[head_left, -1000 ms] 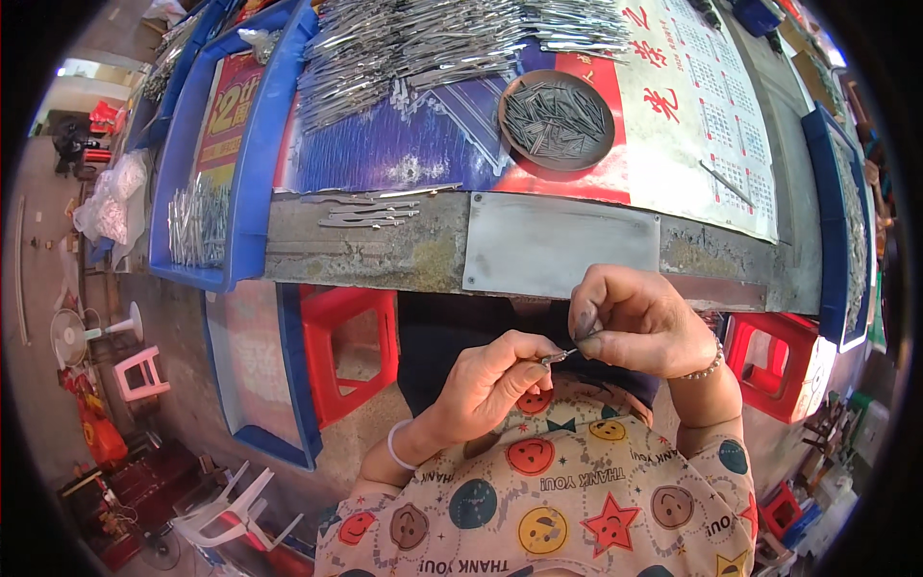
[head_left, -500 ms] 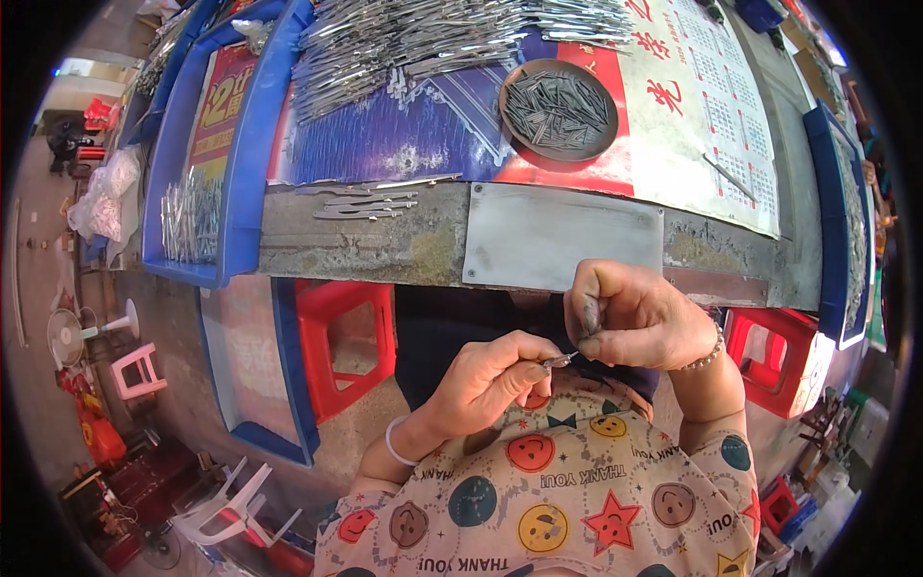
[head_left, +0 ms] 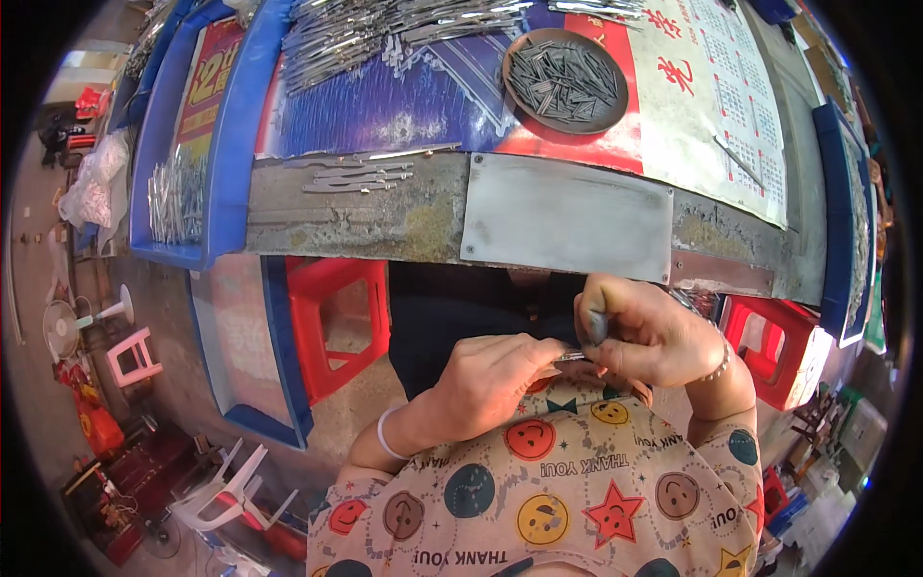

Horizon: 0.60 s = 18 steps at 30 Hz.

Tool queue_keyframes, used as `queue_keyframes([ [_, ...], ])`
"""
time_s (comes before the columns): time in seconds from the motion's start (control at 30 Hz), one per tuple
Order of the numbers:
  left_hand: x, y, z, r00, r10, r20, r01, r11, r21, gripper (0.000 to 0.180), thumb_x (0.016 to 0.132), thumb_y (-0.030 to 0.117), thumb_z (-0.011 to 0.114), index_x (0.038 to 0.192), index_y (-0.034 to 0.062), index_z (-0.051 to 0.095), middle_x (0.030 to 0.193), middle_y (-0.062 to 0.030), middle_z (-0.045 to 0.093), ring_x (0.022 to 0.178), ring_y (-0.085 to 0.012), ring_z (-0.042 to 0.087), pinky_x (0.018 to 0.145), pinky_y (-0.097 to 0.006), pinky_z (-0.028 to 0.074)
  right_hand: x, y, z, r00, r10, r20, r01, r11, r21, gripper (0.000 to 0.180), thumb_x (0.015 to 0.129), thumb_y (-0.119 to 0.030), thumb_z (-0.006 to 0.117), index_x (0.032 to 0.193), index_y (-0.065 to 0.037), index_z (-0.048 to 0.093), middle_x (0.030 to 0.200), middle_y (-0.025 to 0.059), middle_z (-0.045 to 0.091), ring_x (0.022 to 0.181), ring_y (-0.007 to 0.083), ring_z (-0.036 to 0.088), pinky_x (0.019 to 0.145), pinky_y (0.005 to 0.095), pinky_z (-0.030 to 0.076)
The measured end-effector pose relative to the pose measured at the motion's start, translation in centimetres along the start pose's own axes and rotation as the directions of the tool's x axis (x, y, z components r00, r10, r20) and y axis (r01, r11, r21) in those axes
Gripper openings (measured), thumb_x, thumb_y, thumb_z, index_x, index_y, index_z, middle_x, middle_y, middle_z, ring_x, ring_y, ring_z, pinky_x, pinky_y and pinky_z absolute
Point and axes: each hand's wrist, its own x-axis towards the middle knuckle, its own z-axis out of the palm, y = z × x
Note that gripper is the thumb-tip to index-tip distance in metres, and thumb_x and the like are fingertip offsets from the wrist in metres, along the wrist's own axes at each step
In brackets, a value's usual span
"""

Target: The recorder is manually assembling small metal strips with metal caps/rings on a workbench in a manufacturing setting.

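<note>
In front of my patterned apron, both hands meet over a small silvery metal piece point(head_left: 571, 356). My left hand point(head_left: 492, 378) is closed, gripping it between thumb and fingers. My right hand point(head_left: 656, 332) is pinched at the other end, its thumb and index finger darkened; the fingers cover much of the piece, so its exact kind is hidden. Beyond the hands, a bare metal plate point(head_left: 567, 219) is fixed along the bench's near edge. A brown round dish point(head_left: 577, 127) of small dark metal pins stands farther back.
Several thin metal strips point(head_left: 358, 177) lie at the bench edge, with a large heap of them point(head_left: 385, 43) behind. Blue trays point(head_left: 229, 163) stand at the left, another blue tray point(head_left: 838, 221) at the right. Red stools point(head_left: 300, 332) sit below the bench.
My left hand has turned and moved slightly right, so the two hands are closer together over the piece. The bench appears a little higher in view.
</note>
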Motion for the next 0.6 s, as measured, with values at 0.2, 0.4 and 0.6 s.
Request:
queue_keyframes([
  [0.2, -0.7, 0.1, 0.6, 0.98, -0.197, 0.026, 0.188, 0.881, -0.435, 0.028, 0.074, -0.007, 0.067, 0.099, -0.0023, 0.057, 0.073, -0.0118, 0.059, 0.059, -0.0258, 0.061, 0.051, -0.033, 0.048, -0.6, 1.9, 1.4, 0.931, -0.35, -0.106, 0.331, 0.929, -0.166, 0.015, 0.078, 0.008, 0.052, 0.087, -0.002, 0.044, 0.071, 0.0072, 0.05, 0.062, 0.015, 0.051, 0.056, 0.0304, 0.042],
  [0.4, -0.2, 0.7, 0.4, 1.0, -0.02, -0.002, 0.02, 0.999, 0.039, 0.025, 0.076, -0.005, 0.067, 0.098, -0.0019, 0.056, 0.076, -0.0126, 0.061, 0.062, -0.0268, 0.063, 0.052, -0.033, 0.049, -0.9, 2.3, 1.5, 0.909, -0.408, -0.086, 0.326, 0.826, -0.46, 0.015, 0.08, 0.007, 0.054, 0.087, -0.002, 0.045, 0.074, 0.0098, 0.051, 0.062, 0.0202, 0.053, 0.057, 0.0304, 0.043],
  [0.6, -0.1, 0.3, 0.4, 0.994, -0.075, -0.082, 0.055, 0.972, -0.228, 0.027, 0.077, -0.007, 0.066, 0.102, -0.0027, 0.057, 0.075, -0.0128, 0.06, 0.062, -0.027, 0.062, 0.051, -0.032, 0.048, -0.7, 2.9, 2.0, 0.923, -0.269, -0.277, 0.309, 0.944, 0.112, 0.015, 0.088, -0.002, 0.06, 0.097, 0.0, 0.048, 0.081, 0.005, 0.058, 0.07, 0.0066, 0.055, 0.062, 0.0207, 0.047],
])
